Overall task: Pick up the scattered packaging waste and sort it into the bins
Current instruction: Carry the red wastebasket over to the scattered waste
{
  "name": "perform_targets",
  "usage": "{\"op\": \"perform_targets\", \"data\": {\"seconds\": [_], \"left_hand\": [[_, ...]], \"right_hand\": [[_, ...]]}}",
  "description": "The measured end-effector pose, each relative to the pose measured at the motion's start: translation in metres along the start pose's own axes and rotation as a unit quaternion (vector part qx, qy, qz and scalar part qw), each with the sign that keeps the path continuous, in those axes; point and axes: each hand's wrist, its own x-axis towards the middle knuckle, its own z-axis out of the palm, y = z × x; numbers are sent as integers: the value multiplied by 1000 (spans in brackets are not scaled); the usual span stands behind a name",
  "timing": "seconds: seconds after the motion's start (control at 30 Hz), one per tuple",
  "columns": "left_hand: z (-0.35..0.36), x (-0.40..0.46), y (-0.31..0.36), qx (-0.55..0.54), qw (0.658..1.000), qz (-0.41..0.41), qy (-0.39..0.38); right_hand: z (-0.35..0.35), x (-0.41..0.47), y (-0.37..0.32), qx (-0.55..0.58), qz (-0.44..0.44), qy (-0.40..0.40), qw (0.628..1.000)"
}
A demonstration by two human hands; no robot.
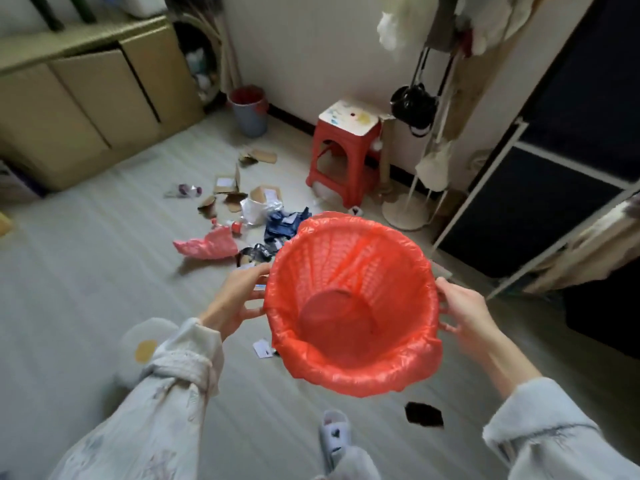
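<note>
My left hand (239, 299) and right hand (462, 311) grip opposite sides of the red bin (349, 299), fingers curled round its rim, holding it in the air in front of me with nothing showing inside its red liner. It looks light and stiff, but the thin liner over the rim is probably slippery, so I'd keep hold of the rim itself. The waste lies on the floor (86, 271) just beyond my left hand: a pink bag (207, 244), cardboard scraps (227, 192) and dark wrappers (284, 226) that should be light and crumple easily, best taken by pinching an edge; a second bin (249, 110) stands well apart by the wall.
</note>
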Motion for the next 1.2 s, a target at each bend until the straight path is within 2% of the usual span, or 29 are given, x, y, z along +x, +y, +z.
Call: {"op": "perform_targets", "data": {"seconds": [0.07,0.33,0.63,0.97,1.2], "left_hand": [[-19,14,7,-17,1000,-8,22],[-122,117,66,-78,987,-25,140],[-246,209,119,-120,973,-16,196],[-429,322,165,-98,977,4,191],[-490,395,191,-155,968,8,196]], "right_hand": [[32,12,-17,-19,-9,-2,1000],[192,85,-103,-75,-26,-113,990],[365,127,-175,-126,-20,-156,979],[589,167,-205,-134,-39,-132,981],[675,211,-237,-128,-43,-148,980]]}}
